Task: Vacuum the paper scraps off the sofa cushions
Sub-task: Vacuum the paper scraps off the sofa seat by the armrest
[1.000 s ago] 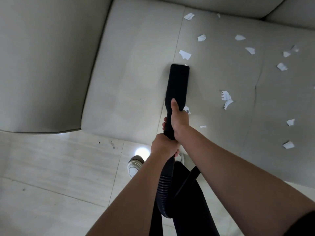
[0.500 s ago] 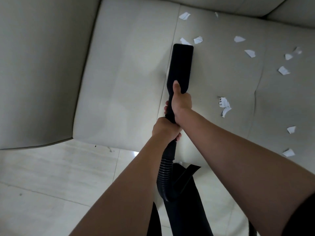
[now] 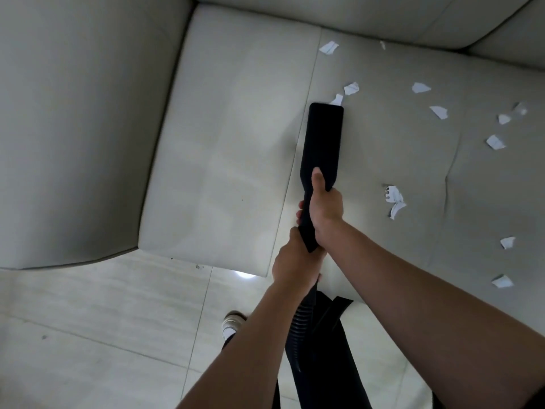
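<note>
A flat black vacuum nozzle [image 3: 323, 140] lies on the light grey sofa seat cushion [image 3: 224, 149], along the seam between two cushions. My right hand [image 3: 324, 205] grips the nozzle's neck, thumb stretched along its top. Just behind it, my left hand [image 3: 290, 261] grips the tube where the ribbed black hose [image 3: 299, 329] begins. One white paper scrap [image 3: 337, 99] touches the nozzle's front edge. Several more paper scraps [image 3: 393, 199] lie scattered over the cushions to the right.
The sofa's wide armrest [image 3: 82, 128] rises on the left and the backrest [image 3: 354, 16] runs along the top. Pale tiled floor [image 3: 103, 320] lies below the seat's front edge, with my white shoe [image 3: 231, 324] and dark trouser leg on it.
The nozzle slid forward along the seam over two scraps near my hands, reaching a scrap farther up the cushion. Both hands kept their grip.
</note>
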